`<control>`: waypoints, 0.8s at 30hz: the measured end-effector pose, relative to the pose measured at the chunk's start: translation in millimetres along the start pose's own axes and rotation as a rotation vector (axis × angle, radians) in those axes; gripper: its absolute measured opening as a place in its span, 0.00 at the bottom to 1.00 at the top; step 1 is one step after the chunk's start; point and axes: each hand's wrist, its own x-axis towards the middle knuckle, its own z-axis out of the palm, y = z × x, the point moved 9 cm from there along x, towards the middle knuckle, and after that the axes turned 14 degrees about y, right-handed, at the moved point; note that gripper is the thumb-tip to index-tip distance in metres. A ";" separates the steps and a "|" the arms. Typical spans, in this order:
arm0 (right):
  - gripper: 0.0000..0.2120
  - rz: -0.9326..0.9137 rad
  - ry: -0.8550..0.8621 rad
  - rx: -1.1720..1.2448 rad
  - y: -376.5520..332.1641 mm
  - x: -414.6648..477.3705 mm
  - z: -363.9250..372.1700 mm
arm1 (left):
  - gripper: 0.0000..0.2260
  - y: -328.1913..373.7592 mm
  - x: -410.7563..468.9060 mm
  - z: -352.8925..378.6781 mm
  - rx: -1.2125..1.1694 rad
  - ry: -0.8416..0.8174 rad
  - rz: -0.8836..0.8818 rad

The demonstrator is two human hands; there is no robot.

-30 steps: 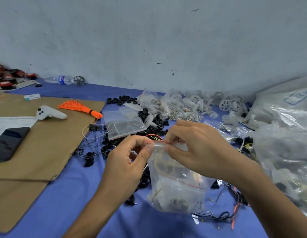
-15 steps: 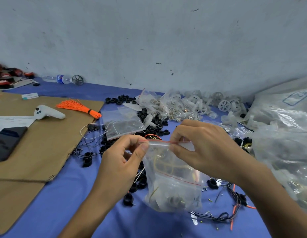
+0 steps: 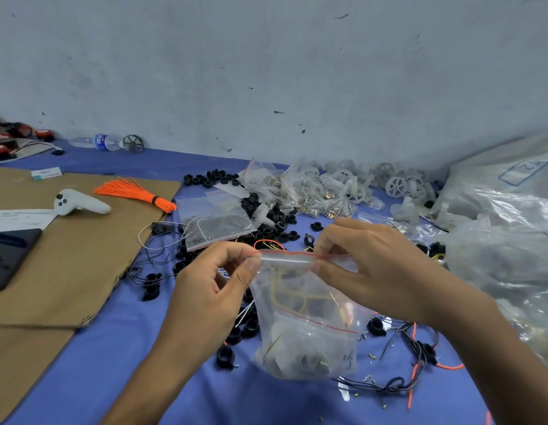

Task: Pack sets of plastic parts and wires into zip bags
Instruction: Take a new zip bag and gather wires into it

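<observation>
A clear zip bag with a red-lined seal hangs between my hands above the blue table. It holds plastic parts, yellow wire and smaller bags. My left hand pinches the left end of the seal strip between thumb and forefinger. My right hand pinches the strip further right. Loose black plastic rings and thin wires lie scattered beyond and under the bag. More wires, black and orange, lie at the lower right.
Empty zip bags lie behind my hands. White plastic wheels and filled small bags pile up by the wall. Big plastic sacks fill the right. Cardboard on the left carries an orange tie bundle, a white controller and a phone.
My hands have drawn apart along the seal strip, the left going left and the right going right. The bag hangs a little lower and straighter.
</observation>
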 end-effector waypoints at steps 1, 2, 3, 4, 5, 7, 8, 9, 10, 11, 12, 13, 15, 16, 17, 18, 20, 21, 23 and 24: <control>0.05 -0.003 -0.006 0.001 1.6 -1.3 -0.3 | 0.11 -0.8 -0.1 -0.8 -0.004 0.001 -0.007; 0.05 -0.006 -0.009 0.002 3.4 -2.5 -0.7 | 0.10 -1.8 -0.1 -1.4 -0.010 0.002 -0.014; 0.05 -0.009 -0.010 0.002 5.6 -3.8 -1.0 | 0.10 -2.8 -0.2 -2.1 -0.012 0.003 -0.018; 0.05 -0.012 -0.010 0.000 7.9 -5.2 -1.6 | 0.10 -3.5 -0.1 -2.8 -0.010 0.005 -0.019; 0.06 -0.016 -0.009 -0.004 10.5 -6.7 -2.5 | 0.09 -4.4 0.0 -3.6 -0.008 0.007 -0.021; 0.06 -0.025 -0.001 -0.002 15.6 -10.3 -6.6 | 0.07 -7.2 1.1 -5.8 -0.013 0.016 -0.027; 0.06 -0.028 0.007 0.005 18.5 -12.1 -9.5 | 0.07 -8.3 1.8 -7.0 -0.015 0.023 -0.028; 0.06 -0.028 0.018 0.013 22.0 -13.9 -13.0 | 0.08 -9.7 2.2 -8.4 -0.018 0.028 -0.031; 0.06 -0.025 0.029 0.017 25.9 -15.9 -16.3 | 0.10 -10.9 2.5 -9.3 -0.021 0.032 -0.033; 0.06 -0.020 0.040 0.018 30.0 -17.9 -19.4 | 0.11 -11.9 2.5 -10.5 -0.022 0.036 -0.034; 0.06 -0.012 0.047 0.020 34.1 -19.9 -22.2 | 0.12 -12.0 2.5 -11.2 -0.022 0.037 -0.034; 0.06 -0.001 0.055 0.028 38.3 -22.0 -24.7 | 0.12 -12.2 2.4 -11.8 -0.020 0.037 -0.034; 0.05 0.021 0.075 0.045 45.6 -25.3 -29.9 | 0.12 -12.8 2.7 -12.1 -0.018 0.036 -0.031; 0.05 0.029 0.090 0.053 48.3 -26.6 -32.5 | 0.12 -12.6 2.9 -11.7 -0.018 0.039 -0.030; 0.04 0.037 0.106 0.065 51.2 -27.8 -35.0 | 0.11 -12.4 3.2 -11.2 -0.020 0.044 -0.031; 0.03 0.045 0.121 0.079 54.0 -28.9 -37.1 | 0.11 -11.8 3.4 -10.3 -0.024 0.048 -0.034; 0.03 0.056 0.140 0.100 58.9 -31.0 -39.7 | 0.11 -9.8 4.1 -7.7 -0.026 0.048 -0.039; 0.04 0.062 0.146 0.106 61.0 -31.8 -40.1 | 0.10 -8.8 4.4 -6.3 -0.020 0.044 -0.036; 0.05 0.069 0.169 0.112 64.3 -33.6 -40.1 | 0.09 -7.7 5.5 -3.7 -0.018 0.039 -0.027; 0.06 0.073 0.191 0.116 65.4 -34.3 -39.7 | 0.09 -8.3 6.0 -2.3 -0.029 0.040 -0.032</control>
